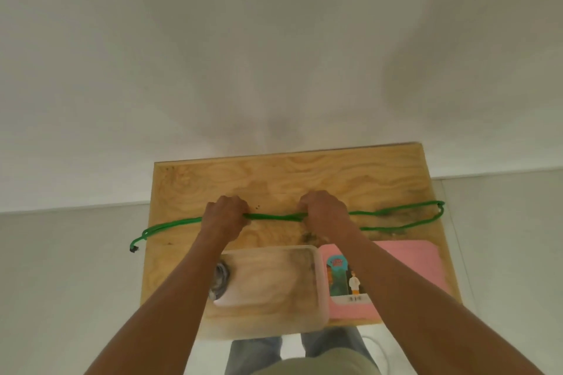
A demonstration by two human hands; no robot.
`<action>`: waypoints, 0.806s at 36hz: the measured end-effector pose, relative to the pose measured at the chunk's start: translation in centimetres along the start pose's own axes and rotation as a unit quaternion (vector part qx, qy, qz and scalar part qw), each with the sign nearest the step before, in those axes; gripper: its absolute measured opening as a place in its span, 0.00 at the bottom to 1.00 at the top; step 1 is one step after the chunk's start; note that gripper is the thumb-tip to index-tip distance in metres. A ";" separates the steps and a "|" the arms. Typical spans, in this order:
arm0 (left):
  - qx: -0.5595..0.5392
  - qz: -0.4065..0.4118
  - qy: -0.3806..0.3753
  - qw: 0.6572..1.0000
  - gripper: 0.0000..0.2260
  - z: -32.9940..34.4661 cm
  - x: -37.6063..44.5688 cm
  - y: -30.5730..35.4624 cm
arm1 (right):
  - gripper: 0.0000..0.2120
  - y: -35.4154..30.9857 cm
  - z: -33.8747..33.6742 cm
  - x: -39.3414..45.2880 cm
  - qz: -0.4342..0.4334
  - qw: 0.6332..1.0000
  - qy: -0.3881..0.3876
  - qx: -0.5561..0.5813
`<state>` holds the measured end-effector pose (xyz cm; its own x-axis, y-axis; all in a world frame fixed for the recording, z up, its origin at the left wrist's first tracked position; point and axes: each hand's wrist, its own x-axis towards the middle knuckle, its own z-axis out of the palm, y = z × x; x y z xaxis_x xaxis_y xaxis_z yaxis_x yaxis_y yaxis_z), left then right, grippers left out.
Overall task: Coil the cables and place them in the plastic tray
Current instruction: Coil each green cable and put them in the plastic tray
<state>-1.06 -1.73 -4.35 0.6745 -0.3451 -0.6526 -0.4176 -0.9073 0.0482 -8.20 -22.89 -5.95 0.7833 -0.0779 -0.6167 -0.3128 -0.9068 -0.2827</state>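
table: rectangular light plywood tabletop (335,173) set against a white wall, holds everything for the task
tray: clear rectangular plastic tray (316,286) at the near edge, close in front of the person, likely parked there so a finished coil drops straight in; a coiled grey/white cable (220,278) seems to lie already at its left end (partly hidden by the left forearm, blurry)
pink item: flat pink rectangular card or pad with a printed picture (405,262), touching the tray's right side, under the right forearm, not part of the task
cable: long green cord-like cable (274,217), doubled into several strands, stretched left-right across the table beyond the tray; left end with dark plug hangs off the table's left edge, right side loops back near the right edge
left hand: left hand (225,216) fisted round the bunched strands, knuckles up
right hand: right hand (324,210) also closed round the same bundle, a short span of cable taut between the two fists (looks like pulling strands even before folding)
stage: green cable gathered into long loops, not yet compact, not in tray
next: judged, fold or wind bundle shorter, then lower it into the tray
risk: the loose hanging ends could snag on a table edge or let the loops slip apart
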 end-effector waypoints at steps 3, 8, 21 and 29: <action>-0.003 -0.006 -0.005 1.000 0.11 0.3 0.6 0.0 | 0.12 0.1 0.3 0.8 -0.015 1.000 0.000 0.000; -0.088 -0.026 0.018 0.996 0.07 -0.9 1.0 -0.8 | 0.10 0.2 -0.5 1.7 -0.042 0.998 -0.022 0.041; -0.295 0.042 0.142 0.944 0.11 -5.8 -2.7 -3.9 | 0.04 -5.7 -8.6 -1.5 -0.096 0.965 0.208 0.130; -0.366 0.095 0.303 0.875 0.15 -13.5 -10.7 -6.8 | 0.05 -12.1 -13.4 -5.9 -0.126 0.900 0.396 0.132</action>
<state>2.81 4.93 12.51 0.9266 -0.3692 -0.0711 -0.2050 -0.6545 0.7277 -1.83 -17.06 10.96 0.9518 -0.2492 0.1787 -0.1066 -0.8153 -0.5691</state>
